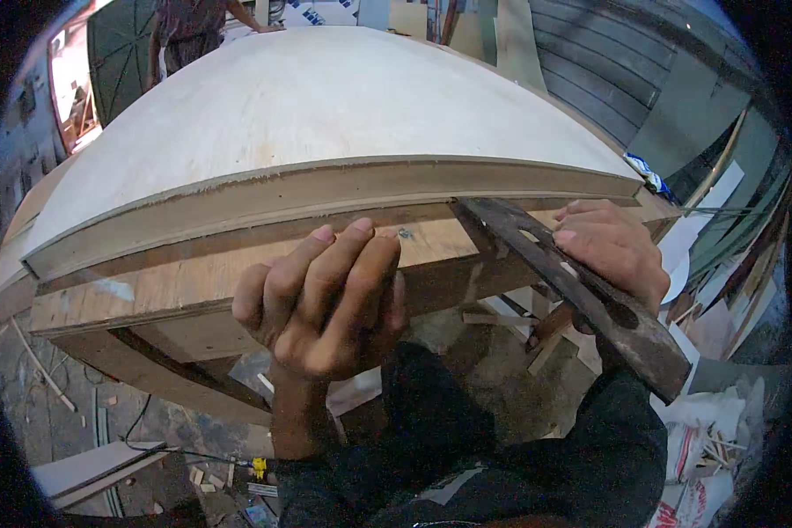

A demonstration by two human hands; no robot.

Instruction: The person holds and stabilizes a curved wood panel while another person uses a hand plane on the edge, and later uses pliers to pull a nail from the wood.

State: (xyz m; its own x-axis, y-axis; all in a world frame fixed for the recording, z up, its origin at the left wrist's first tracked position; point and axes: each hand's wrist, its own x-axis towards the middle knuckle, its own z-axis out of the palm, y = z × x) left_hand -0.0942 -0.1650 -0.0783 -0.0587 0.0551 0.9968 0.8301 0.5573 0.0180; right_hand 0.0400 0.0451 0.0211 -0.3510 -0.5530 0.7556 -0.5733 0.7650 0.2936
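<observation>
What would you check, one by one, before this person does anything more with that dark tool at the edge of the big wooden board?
1. Right hand has a grip on the dark flat tool: ok, fingers wrap over it.
2. Tool tip meets the plywood board edge: ok, it lies against the underside of the edge strip.
3. Left hand steadies the work: ok, fingertips press the frame rail below the edge.
4. Left fingers away from the tool tip: ok, there is a gap between them.
5. Board fixed to its frame: cannot tell.
6. Floor underfoot tidy: not ok, offcuts and a cable lie there.
</observation>
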